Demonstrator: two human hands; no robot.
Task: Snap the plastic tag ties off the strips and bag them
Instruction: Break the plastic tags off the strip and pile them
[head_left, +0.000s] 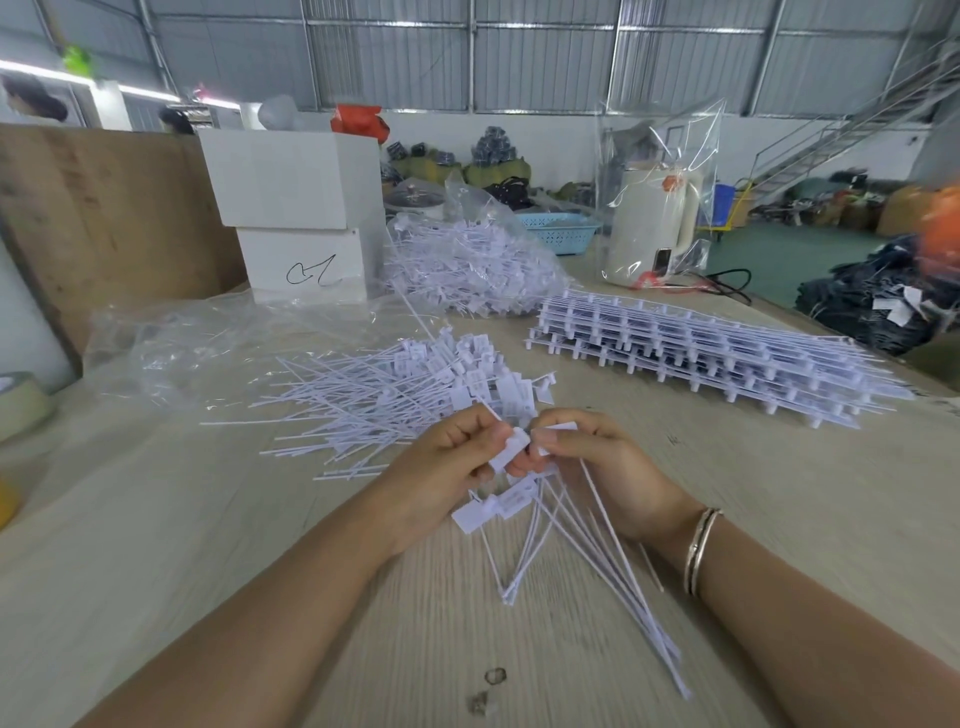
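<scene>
My left hand (447, 467) and my right hand (597, 462) meet above the table's middle, both pinching a small bunch of white tag ties (524, 499). The ties' flat heads sit between my fingers and their thin tails fan down toward me. A loose heap of snapped-off ties (395, 395) lies just beyond my hands. To the right lies a stack of uncut strips (701, 353). A clear plastic bag (467, 260) filled with ties sits further back. Another clear bag (182, 343) lies flat and open at the left.
Two stacked white boxes (296, 223) stand at the back left. A roll of tape (21, 405) sits at the left edge. A bagged cream appliance (654, 223) and a blue basket (558, 228) stand at the back right. Dark garments (878, 306) are piled at the right.
</scene>
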